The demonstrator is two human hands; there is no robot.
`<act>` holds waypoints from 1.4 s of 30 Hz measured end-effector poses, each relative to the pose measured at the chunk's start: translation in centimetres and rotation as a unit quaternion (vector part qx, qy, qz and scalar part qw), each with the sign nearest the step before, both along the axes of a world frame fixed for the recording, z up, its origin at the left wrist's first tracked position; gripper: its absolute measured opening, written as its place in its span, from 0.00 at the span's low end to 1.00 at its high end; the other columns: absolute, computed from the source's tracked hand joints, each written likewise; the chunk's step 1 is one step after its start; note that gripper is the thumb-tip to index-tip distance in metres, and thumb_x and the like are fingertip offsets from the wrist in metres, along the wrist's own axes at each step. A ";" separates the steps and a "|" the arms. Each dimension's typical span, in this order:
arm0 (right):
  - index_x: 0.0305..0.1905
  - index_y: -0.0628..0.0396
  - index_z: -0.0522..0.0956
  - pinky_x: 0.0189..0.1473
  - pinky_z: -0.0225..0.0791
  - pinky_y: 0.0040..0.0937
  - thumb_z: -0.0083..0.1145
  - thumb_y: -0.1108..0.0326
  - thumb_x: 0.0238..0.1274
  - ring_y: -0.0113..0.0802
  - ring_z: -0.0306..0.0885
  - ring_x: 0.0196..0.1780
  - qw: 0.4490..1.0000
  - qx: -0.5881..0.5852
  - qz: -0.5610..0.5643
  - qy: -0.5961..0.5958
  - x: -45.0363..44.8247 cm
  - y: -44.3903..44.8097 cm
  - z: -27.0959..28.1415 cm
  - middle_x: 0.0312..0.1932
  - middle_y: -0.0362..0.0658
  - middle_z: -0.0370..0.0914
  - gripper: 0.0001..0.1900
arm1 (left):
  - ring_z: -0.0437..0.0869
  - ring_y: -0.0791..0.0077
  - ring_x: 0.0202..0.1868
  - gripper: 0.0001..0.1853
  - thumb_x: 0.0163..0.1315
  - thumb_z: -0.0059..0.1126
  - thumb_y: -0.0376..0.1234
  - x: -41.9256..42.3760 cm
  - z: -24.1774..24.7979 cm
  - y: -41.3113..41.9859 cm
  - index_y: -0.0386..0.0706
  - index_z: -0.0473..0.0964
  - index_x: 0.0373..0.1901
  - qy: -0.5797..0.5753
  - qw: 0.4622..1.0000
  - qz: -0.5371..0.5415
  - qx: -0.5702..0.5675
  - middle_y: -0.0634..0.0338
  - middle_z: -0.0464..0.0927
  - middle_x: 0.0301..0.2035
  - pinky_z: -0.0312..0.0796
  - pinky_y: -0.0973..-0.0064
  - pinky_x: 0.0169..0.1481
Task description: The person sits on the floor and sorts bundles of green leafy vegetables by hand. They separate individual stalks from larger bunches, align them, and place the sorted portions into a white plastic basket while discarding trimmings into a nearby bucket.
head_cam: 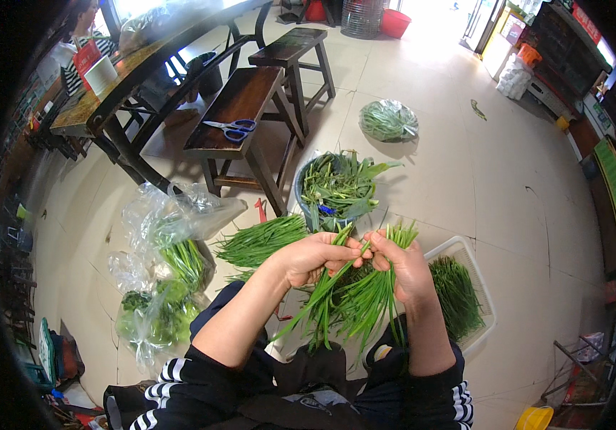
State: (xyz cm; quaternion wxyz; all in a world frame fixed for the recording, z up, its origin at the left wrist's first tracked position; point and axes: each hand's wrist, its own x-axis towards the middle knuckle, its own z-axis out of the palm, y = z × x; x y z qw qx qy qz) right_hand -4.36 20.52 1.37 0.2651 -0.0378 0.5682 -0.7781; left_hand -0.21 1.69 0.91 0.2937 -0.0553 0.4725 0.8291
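Observation:
My left hand [326,257] grips a few green garlic chives [316,303], their leaves hanging down across my lap. A thicker bunch of garlic chives [364,301] hangs from my right hand [402,263], its pale cut ends pointing up past the fingers. The fingertips of both hands nearly meet at a single stalk between them. Just beyond my hands stands a bucket [297,191] heaped with leafy trimmings [340,180]. More chives [265,239] lie in a pile left of my hands. On my right, a white plastic basket [493,314] holds dark green chives [454,298].
Clear plastic bags of greens [165,306] rest on the tiled floor at left. Blue-handled scissors [235,129] lie on a wooden bench [243,97], near a second bench [291,45]. Farther off is a bagged green vegetable [388,121]. A person [104,45] sits behind the table [79,110].

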 end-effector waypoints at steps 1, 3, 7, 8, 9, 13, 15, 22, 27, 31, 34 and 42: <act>0.38 0.60 0.79 0.23 0.53 0.20 0.59 0.67 0.60 0.18 0.61 0.21 1.000 0.006 0.005 0.018 0.0 0.0 0.0 0.24 0.36 0.76 0.07 | 0.62 0.91 0.19 0.11 0.64 0.54 0.30 0.1 0.0 -0.2 0.35 0.75 0.46 -0.016 1.000 0.001 0.026 0.64 0.78 0.32 0.55 0.92 0.23; 0.38 0.61 0.78 0.23 0.54 0.20 0.58 0.67 0.61 0.17 0.61 0.22 0.998 0.019 0.014 0.055 0.0 0.1 0.1 0.24 0.36 0.75 0.08 | 0.62 0.92 0.19 0.13 0.64 0.53 0.28 0.1 -0.1 -0.5 0.32 0.74 0.48 -0.047 0.996 0.000 0.078 0.61 0.78 0.33 0.56 0.93 0.22; 0.38 0.61 0.77 0.29 0.61 0.21 0.56 0.65 0.64 0.17 0.66 0.27 0.978 0.157 -0.003 0.140 0.0 0.4 1.0 0.25 0.34 0.74 0.09 | 0.62 0.92 0.19 0.14 0.66 0.50 0.29 -0.1 -0.1 -0.8 0.31 0.72 0.50 -0.058 0.988 -0.024 0.139 0.63 0.76 0.34 0.60 0.93 0.24; 0.38 0.61 0.77 0.31 0.62 0.21 0.55 0.65 0.65 0.17 0.66 0.29 0.973 0.174 -0.017 0.151 0.1 0.2 1.0 0.25 0.34 0.73 0.09 | 0.63 0.92 0.19 0.14 0.66 0.50 0.29 -0.1 -0.1 -0.8 0.31 0.72 0.50 -0.058 0.987 -0.026 0.150 0.63 0.76 0.34 0.62 0.92 0.25; 0.37 0.61 0.77 0.33 0.64 0.21 0.55 0.65 0.65 0.17 0.67 0.30 0.968 0.191 -0.031 0.162 0.3 0.0 1.1 0.26 0.33 0.73 0.09 | 0.63 0.91 0.19 0.15 0.67 0.49 0.30 -0.1 -0.1 -0.8 0.30 0.71 0.51 -0.059 0.985 -0.029 0.162 0.64 0.76 0.34 0.64 0.91 0.26; 0.36 0.60 0.75 0.37 0.65 0.21 0.55 0.67 0.65 0.18 0.68 0.33 0.967 0.154 -0.023 0.201 0.2 0.1 1.0 0.29 0.33 0.72 0.07 | 0.65 0.90 0.19 0.16 0.68 0.47 0.31 0.3 0.2 -0.4 0.29 0.71 0.52 -0.040 0.982 -0.021 0.185 0.65 0.74 0.31 0.73 0.82 0.32; 0.36 0.60 0.75 0.37 0.64 0.21 0.56 0.68 0.65 0.17 0.68 0.33 0.964 0.141 -0.003 0.226 0.2 0.2 1.2 0.29 0.33 0.73 0.06 | 0.66 0.90 0.19 0.16 0.68 0.46 0.31 0.2 -0.3 -0.5 0.29 0.70 0.52 -0.041 0.974 -0.032 0.221 0.66 0.73 0.30 0.76 0.77 0.36; 0.35 0.60 0.74 0.37 0.64 0.20 0.55 0.70 0.64 0.17 0.67 0.33 0.974 0.139 -0.020 0.176 0.0 0.3 0.5 0.29 0.32 0.71 0.05 | 0.60 0.90 0.18 0.11 0.63 0.55 0.29 -0.1 0.1 0.2 0.34 0.75 0.45 0.029 0.999 0.032 0.023 0.61 0.79 0.31 0.52 0.90 0.22; 0.36 0.62 0.74 0.38 0.64 0.23 0.56 0.73 0.62 0.23 0.69 0.36 0.951 0.160 -0.007 0.265 0.3 0.3 1.4 0.31 0.38 0.71 0.04 | 0.62 0.90 0.18 0.11 0.66 0.52 0.30 0.5 0.4 -0.3 0.32 0.74 0.45 -0.063 0.975 0.001 0.212 0.61 0.75 0.26 0.57 0.90 0.23; 0.35 0.64 0.75 0.39 0.65 0.26 0.57 0.76 0.58 0.29 0.71 0.36 0.894 0.152 -0.011 0.420 -0.1 0.1 1.6 0.33 0.43 0.71 0.03 | 0.59 0.90 0.18 0.12 0.67 0.48 0.32 0.9 0.0 -0.1 0.32 0.73 0.45 -0.077 0.941 -0.063 0.322 0.65 0.70 0.24 0.57 0.87 0.27; 0.35 0.64 0.75 0.38 0.66 0.27 0.59 0.76 0.55 0.31 0.72 0.34 0.872 0.183 -0.041 0.453 0.2 0.0 2.0 0.32 0.44 0.72 0.05 | 0.58 0.90 0.18 0.13 0.68 0.47 0.33 1.0 0.4 0.2 0.32 0.73 0.45 -0.070 0.946 -0.060 0.311 0.66 0.69 0.23 0.57 0.86 0.29; 0.40 0.63 0.78 0.33 0.66 0.28 0.59 0.71 0.59 0.28 0.69 0.29 0.887 0.345 -0.117 0.284 0.0 0.5 0.6 0.28 0.41 0.73 0.07 | 0.59 0.89 0.18 0.13 0.68 0.49 0.35 0.7 0.7 0.3 0.35 0.72 0.47 0.030 0.993 0.001 0.117 0.63 0.74 0.29 0.55 0.88 0.25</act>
